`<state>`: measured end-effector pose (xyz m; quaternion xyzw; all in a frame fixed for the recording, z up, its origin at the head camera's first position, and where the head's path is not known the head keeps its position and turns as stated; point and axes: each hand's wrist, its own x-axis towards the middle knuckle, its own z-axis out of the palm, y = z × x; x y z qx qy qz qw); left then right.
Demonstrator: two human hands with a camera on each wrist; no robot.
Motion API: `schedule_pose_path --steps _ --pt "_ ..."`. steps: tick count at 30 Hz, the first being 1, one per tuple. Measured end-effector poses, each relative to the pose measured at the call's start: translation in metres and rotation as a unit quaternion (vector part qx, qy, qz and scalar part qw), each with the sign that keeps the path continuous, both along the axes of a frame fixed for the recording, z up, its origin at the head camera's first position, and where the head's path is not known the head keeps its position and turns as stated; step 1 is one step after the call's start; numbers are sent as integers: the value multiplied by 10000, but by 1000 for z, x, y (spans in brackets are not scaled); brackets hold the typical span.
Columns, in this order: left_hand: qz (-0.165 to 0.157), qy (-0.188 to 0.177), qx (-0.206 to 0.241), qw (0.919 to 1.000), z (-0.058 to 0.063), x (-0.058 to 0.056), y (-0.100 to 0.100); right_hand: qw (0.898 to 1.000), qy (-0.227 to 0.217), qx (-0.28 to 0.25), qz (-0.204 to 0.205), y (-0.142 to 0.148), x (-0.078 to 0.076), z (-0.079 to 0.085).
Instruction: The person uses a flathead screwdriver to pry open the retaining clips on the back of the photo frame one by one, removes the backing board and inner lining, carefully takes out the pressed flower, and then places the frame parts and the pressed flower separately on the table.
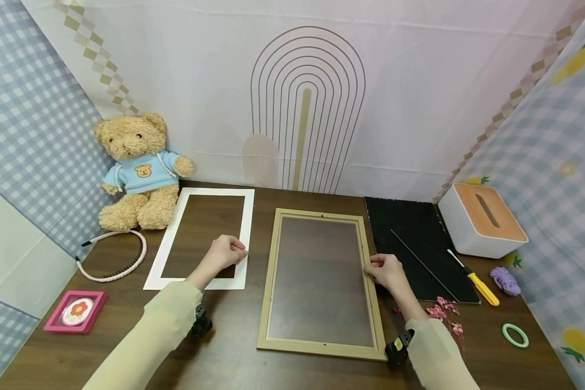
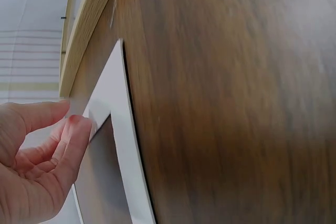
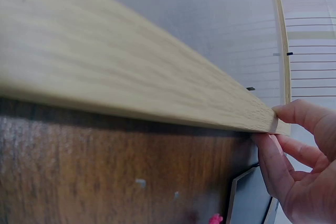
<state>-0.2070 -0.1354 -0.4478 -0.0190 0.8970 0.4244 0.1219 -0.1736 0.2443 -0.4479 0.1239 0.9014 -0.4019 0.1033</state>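
Note:
My left hand (image 1: 222, 253) is at the right strip of a white picture mat (image 1: 247, 216), thumb and fingertips pinching its edge. In the left wrist view, the thumb (image 2: 50, 114) lies toward the strip's outer side and the curled fingers cover part of the strip. My right hand (image 1: 386, 271) pinches the right side of a light wooden picture frame (image 1: 317, 353), which lies with its clear pane in the middle of the table. In the right wrist view, the right thumb (image 3: 294, 111) is on top of the frame's edge and the fingers are below it.
A black backing board (image 1: 400, 219) lies right of the frame, bearing a thin rod (image 1: 421, 262) and a yellow-handled screwdriver (image 1: 482, 288). Nearby are a tissue box (image 1: 482, 238), pink flowers (image 1: 441, 311) and a green ring (image 1: 515, 345). A teddy bear (image 1: 143, 173), headband (image 1: 107, 279) and pink box (image 1: 97, 311) stand left.

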Motion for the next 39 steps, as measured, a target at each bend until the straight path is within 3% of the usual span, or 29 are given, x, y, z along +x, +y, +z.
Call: schedule_pose_path --steps 10,14,18,21,24,27,29,30,33,36,39 --pt "114 -282 328 9990 -3 3 13 9999 38 -42 97 -2 -1 -1" --pt "178 -490 611 9968 -5 6 20 9978 315 552 192 -5 1 -3" --pt "41 -630 885 9941 -5 10 29 9922 561 1072 288 -11 3 -5" --pt "-232 -564 671 9959 -1 13 35 9919 590 1074 339 -14 3 -3" --pt "-251 -776 778 9936 3 14 41 9932 513 996 302 -15 3 -2" --pt "-95 -1300 1515 9798 -1 11 44 9958 348 834 164 -14 2 1" --pt "-3 -1671 2058 9642 -10 7 44 9964 242 800 123 -13 2 4" --pt "-103 -1761 2343 9560 -21 2 41 9963 205 819 133 -13 1 6" --pt "-89 -2073 2902 9342 -32 -2 39 9944 135 1023 225 -12 0 10" --pt "-27 -2265 3335 9151 -24 1 41 9940 61 1068 227 -10 -1 12" --pt "140 -2330 3522 9063 -5 10 45 9966 -58 800 182 -10 -2 11"
